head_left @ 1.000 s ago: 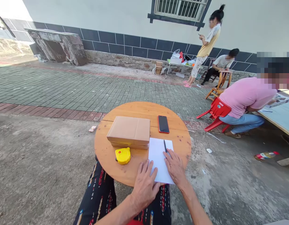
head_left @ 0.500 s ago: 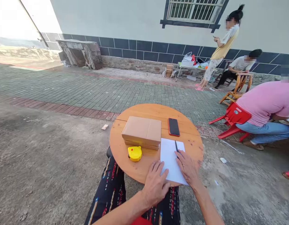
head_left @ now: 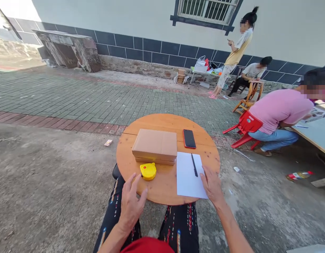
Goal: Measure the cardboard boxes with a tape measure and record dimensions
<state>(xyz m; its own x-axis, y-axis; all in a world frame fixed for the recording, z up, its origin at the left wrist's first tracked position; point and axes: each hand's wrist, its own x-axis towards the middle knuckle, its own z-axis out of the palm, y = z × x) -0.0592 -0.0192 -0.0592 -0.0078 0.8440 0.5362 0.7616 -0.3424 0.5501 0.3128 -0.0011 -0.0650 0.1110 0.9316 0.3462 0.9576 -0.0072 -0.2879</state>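
Note:
My left hand point(head_left: 132, 198) is at the near left edge of the round wooden table point(head_left: 162, 188), fingers apart and holding nothing. Just beyond its fingertips lies a yellow tape measure point(head_left: 148, 171) with a red button. My right hand point(head_left: 212, 184) is open at the right edge of a white sheet of paper point(head_left: 187, 182), its fingers spread. A black pen point(head_left: 194, 165) rests loose on the paper, a little left of those fingers. Behind the tape measure sits a cardboard box point(head_left: 155, 144), apparently two stacked layers.
A phone point(head_left: 189, 138) in a red case lies at the table's right rear. On the right, a person in pink point(head_left: 282, 105) sits on a red chair point(head_left: 248, 124) by another table point(head_left: 316, 126). A bottle point(head_left: 299, 175) lies on the ground. Two more people are near the wall.
My left hand has left the paper and moved left toward the tape measure. My right hand has come off the pen and shifted to the paper's right edge. The view has turned right.

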